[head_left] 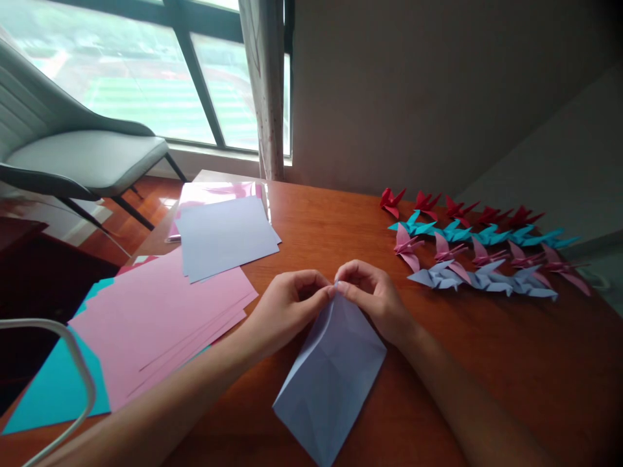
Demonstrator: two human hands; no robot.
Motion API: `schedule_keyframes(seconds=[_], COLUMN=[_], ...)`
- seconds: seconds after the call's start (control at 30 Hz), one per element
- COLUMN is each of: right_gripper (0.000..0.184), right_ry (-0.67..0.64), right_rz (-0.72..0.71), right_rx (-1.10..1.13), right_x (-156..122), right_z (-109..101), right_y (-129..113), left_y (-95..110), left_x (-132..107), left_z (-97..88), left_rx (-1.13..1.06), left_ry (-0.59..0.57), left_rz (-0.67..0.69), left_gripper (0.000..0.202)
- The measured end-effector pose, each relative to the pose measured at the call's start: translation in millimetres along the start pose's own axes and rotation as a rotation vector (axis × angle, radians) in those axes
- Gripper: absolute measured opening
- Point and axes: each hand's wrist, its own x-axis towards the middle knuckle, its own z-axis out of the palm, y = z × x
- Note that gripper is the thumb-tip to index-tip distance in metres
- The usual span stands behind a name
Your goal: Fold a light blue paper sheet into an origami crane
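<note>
Our left hand (294, 301) reaches in from the lower left, its thumb and forefinger pinched on the top corner of a creased, pale blue paper piece (335, 373). Our right hand (377, 298) comes from the lower right and pinches that same corner, so the fingertips nearly meet; its other fingers curl inward. The paper slants down between our forearms, over the brown wooden table (311, 220).

To the right we count eighteen folded paper cranes in four rows: five red cranes (390, 203), five turquoise cranes (453, 232), five pink cranes (405, 246) and three pale blue cranes (440, 277). To the left we see at least two flat, pale blue paper sheets (228, 237), partly over a stack of pink paper sheets (165, 318) whose number we cannot tell. Turquoise paper (73, 383) shows beneath the pink.
</note>
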Motion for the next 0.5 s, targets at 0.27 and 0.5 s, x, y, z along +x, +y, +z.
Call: schedule_keyframes(seconds=[0.27, 0.5], right_gripper=[0.012, 0.012], right_ry=[0.008, 0.029], right_rz=[-0.011, 0.016], right_rx=[-0.088, -0.099], right_x=[0.8, 0.7], right_z=[-0.2, -1.3], right_y=[-4.0, -3.6], left_y=[-0.7, 0.6], left_x=[-0.6, -1.3], left_z=[2.2, 2.4], left_rx=[0.062, 0.113], left_ry=[-0.018, -0.018], left_rz=[0.028, 0.05], left_gripper=[0.026, 0.028])
